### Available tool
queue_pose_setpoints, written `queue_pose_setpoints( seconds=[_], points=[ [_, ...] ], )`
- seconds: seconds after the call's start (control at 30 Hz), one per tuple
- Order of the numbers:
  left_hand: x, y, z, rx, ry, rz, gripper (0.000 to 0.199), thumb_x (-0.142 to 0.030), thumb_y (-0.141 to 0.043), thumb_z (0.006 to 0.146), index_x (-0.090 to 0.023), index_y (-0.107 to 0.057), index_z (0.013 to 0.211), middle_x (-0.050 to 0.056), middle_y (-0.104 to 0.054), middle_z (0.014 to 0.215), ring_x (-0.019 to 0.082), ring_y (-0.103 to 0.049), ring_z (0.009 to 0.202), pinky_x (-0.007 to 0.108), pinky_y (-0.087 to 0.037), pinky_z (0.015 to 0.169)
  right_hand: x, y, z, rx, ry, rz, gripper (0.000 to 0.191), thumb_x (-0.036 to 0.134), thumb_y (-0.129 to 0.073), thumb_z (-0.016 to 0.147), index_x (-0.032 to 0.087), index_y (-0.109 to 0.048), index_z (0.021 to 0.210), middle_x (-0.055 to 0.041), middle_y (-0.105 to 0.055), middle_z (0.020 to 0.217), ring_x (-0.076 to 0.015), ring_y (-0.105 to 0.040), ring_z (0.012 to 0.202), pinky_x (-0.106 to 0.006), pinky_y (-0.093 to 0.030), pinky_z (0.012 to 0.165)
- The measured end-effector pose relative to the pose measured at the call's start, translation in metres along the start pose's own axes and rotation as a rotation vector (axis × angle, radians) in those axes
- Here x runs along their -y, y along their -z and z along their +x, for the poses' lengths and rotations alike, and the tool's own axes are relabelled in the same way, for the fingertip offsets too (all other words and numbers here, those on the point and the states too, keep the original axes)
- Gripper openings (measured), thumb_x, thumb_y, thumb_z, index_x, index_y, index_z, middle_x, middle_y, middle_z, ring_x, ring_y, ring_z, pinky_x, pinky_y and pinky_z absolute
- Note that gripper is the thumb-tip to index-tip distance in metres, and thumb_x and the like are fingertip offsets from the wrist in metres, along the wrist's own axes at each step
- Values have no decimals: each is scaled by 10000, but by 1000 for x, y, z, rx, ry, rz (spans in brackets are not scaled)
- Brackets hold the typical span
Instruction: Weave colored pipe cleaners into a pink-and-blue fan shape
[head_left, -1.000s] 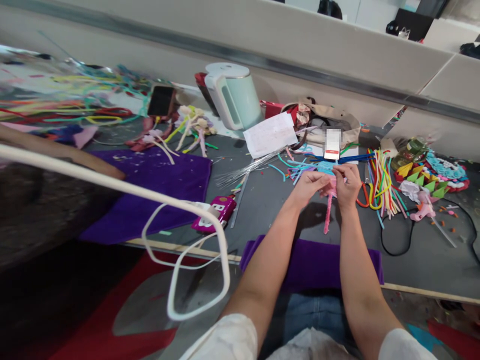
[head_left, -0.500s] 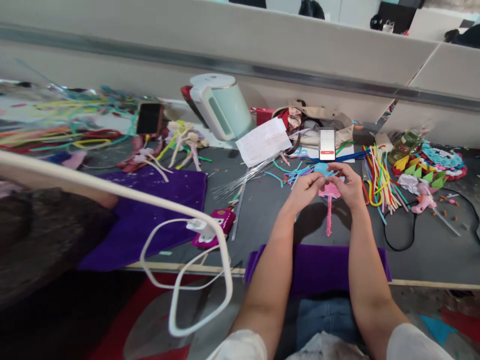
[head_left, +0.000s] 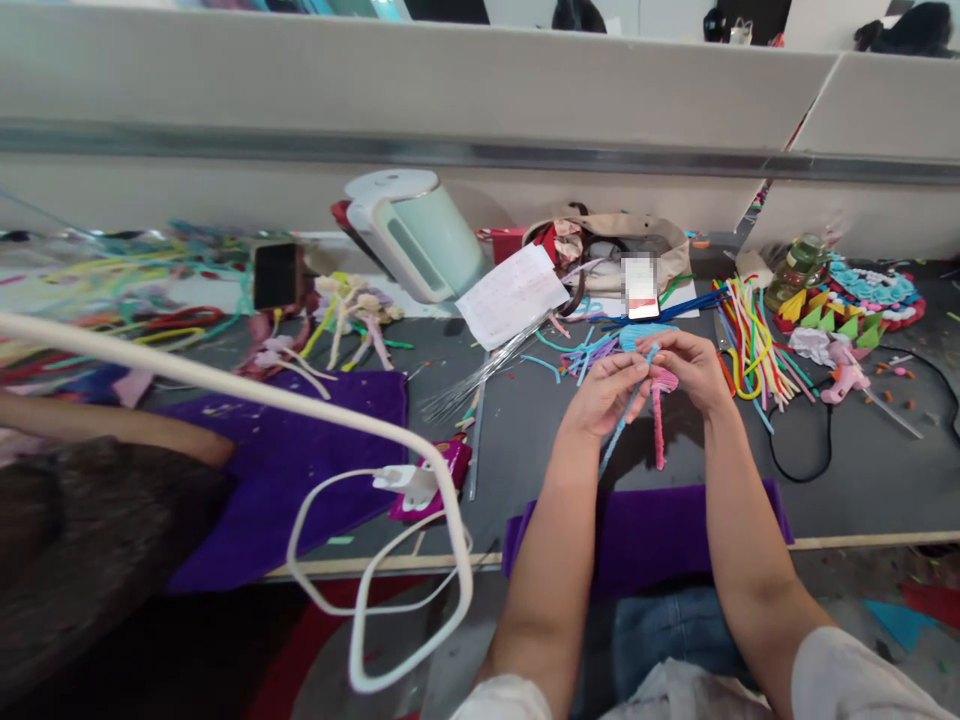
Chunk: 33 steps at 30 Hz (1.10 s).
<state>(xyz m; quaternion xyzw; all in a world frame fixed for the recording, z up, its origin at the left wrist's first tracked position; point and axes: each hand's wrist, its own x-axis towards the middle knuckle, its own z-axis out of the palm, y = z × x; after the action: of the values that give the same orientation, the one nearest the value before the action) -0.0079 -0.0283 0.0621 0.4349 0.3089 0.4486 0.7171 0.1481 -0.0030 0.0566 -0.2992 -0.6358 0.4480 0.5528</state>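
Note:
A light blue pipe cleaner [head_left: 617, 437] runs slantwise through the fingers of my left hand [head_left: 606, 393], which pinches it. Its upper end reaches the fingertips of my right hand [head_left: 691, 368], also closed on it. Just beyond my hands, a light blue pipe-cleaner piece [head_left: 636, 334] lies on the table. Partly covered by my fingers is a pink pipe-cleaner shape with a straight pink stem [head_left: 659, 430] pointing towards me. Behind my hands a phone [head_left: 641, 290] leans upright with its screen lit.
Right of my hands lie colourful pipe cleaners [head_left: 759, 350] and a pink glue gun [head_left: 847, 375]. Left are thin wires [head_left: 480, 372], a paper sheet [head_left: 514, 295] and a kettle [head_left: 431, 235]. A white cable [head_left: 300, 390] crosses in front of another person's arm [head_left: 150, 428].
The light blue pipe cleaner now shows clearly, hanging down past my left hand. My left hand has turned, and both hands are closer together. The view has shifted slightly right.

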Motion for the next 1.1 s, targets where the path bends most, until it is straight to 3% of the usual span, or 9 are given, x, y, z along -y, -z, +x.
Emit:
queue_pose_setpoints(
  seconds=[0.3,0.43,0.57,0.73,0.83,0.9,1.0,1.1],
  points=[
    [0,-2,0,-150,-59,168,327,-443,-770,667,-148,-635,709,-28,-561,545,48,-427,360,186,-197,331,-2,-2,1,14,27,-29,330,503,-689,794,190,-608,728,1,-591,722,-137,-559,711,-277,-471,695],
    [3,-2,1,-235,-255,392,296,-442,-698,758,-162,-624,695,-32,-537,533,64,-429,406,207,-270,408,-3,-4,2,-18,-10,-33,374,529,-687,777,184,-568,695,11,-550,686,-124,-521,673,-262,-446,650],
    [10,-2,3,-345,-478,776,240,-345,-585,858,-182,-596,682,-26,-523,559,99,-457,496,237,-345,527,-7,-5,3,-41,-84,-23,385,542,-686,759,185,-553,700,23,-528,644,-112,-509,600,-253,-427,586],
    [21,1,10,-488,-637,1128,198,-271,-523,892,-187,-603,732,39,-609,723,158,-546,687,277,-384,681,-23,-12,3,-152,-85,-200,263,409,-635,806,186,-550,695,34,-502,619,-96,-461,538,-246,-389,546],
    [26,5,16,-504,-609,1083,201,-294,-522,898,-188,-603,748,50,-623,750,167,-560,713,278,-402,689,-33,-17,5,-223,-41,-328,177,329,-577,829,193,-544,721,20,-514,678,-109,-484,600,-251,-409,588],
    [25,8,18,-462,-523,937,241,-358,-547,890,-188,-596,727,28,-600,682,152,-551,653,260,-411,632,-35,-18,5,-227,19,-381,139,294,-553,835,197,-536,737,5,-522,743,-118,-504,674,-251,-432,637],
    [17,11,14,-310,-319,577,311,-475,-624,829,-179,-601,738,-1,-576,628,122,-540,544,222,-398,492,-26,-14,4,-162,69,-343,147,293,-539,852,202,-514,739,3,-513,778,-117,-517,711,-251,-451,668],
    [4,10,3,-139,-136,300,346,-492,-700,764,-156,-618,769,13,-611,681,119,-576,542,211,-431,432,-12,-8,0,-8,48,-170,212,380,-555,877,205,-518,763,4,-523,788,-113,-540,670,-257,-471,640]
  ],
)
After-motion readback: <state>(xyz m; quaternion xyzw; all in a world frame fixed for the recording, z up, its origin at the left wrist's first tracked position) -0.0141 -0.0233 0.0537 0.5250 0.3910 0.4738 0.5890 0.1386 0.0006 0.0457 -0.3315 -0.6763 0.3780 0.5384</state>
